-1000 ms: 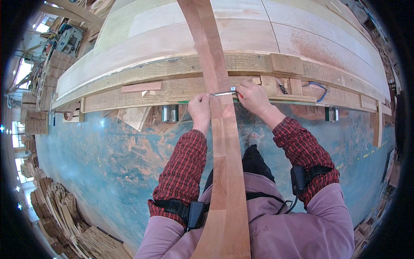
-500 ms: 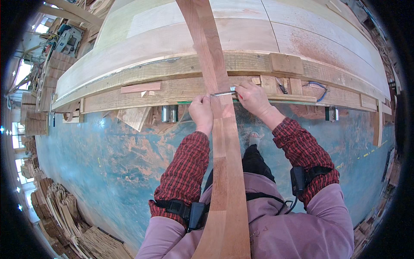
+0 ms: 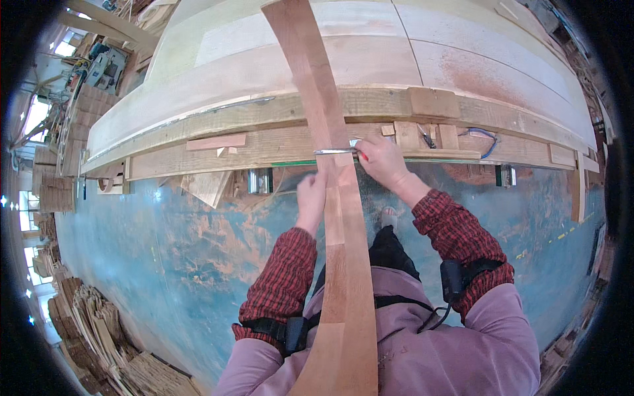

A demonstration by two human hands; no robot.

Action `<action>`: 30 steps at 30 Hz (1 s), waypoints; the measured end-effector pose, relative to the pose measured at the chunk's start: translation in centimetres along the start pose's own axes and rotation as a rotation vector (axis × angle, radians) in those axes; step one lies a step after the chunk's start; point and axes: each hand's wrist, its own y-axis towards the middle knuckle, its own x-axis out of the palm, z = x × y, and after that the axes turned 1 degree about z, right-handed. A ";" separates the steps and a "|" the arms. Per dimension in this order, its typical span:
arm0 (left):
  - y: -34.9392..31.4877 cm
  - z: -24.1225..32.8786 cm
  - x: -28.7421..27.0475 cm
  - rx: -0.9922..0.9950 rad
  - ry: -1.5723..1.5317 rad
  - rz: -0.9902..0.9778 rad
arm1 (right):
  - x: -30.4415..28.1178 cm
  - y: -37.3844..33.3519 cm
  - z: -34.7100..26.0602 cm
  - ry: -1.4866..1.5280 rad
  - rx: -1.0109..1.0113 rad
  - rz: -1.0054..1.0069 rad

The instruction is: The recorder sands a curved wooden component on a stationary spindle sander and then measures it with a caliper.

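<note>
A long, curved wooden board (image 3: pixel 351 264), joined from lighter and darker strips, runs from over the workbench down to my body. My right hand (image 3: pixel 383 162) is closed round the end of a slim metal hand tool (image 3: pixel 333 151) with a small orange-red part by my fingers. The tool lies crosswise over the board, its far end at the board's left edge. My left hand (image 3: pixel 311 197), slightly blurred, is closed at the board's left edge, nearer me than the tool and apart from it. Its fingertips are partly hidden.
The workbench (image 3: pixel 264 113) has a pale top and a lower front ledge. On that ledge are wood offcuts (image 3: pixel 218 142), small blocks and a blue cord (image 3: pixel 490 142). Stacked timber (image 3: pixel 99 323) stands at left. Shavings litter the blue floor (image 3: pixel 191 244).
My left hand has come off the tool's end and moved toward me along the board's edge. The tool, still in my right hand, has shifted slightly toward me. The view has tilted a little.
</note>
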 end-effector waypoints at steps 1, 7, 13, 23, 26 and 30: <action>-0.6 -0.2 0.0 -0.141 -0.196 -0.097 | 0.3 -0.3 -0.2 0.065 0.034 0.064; -3.2 1.0 -0.5 -0.456 -0.757 -0.520 | -1.0 -1.0 -3.0 0.325 0.224 0.030; -3.9 3.5 -3.6 -0.396 -0.777 -0.471 | -4.9 -2.1 -5.1 0.632 0.471 0.045; -4.7 7.1 -4.7 -0.059 -0.543 -0.045 | -12.8 -16.9 -3.4 2.052 1.281 0.326; -5.4 6.4 -2.7 0.006 -0.469 0.047 | -11.2 -21.2 -1.8 2.172 1.347 0.629; -7.6 6.8 -1.3 0.021 -0.387 0.002 | -9.3 -24.4 -0.2 2.441 1.236 0.667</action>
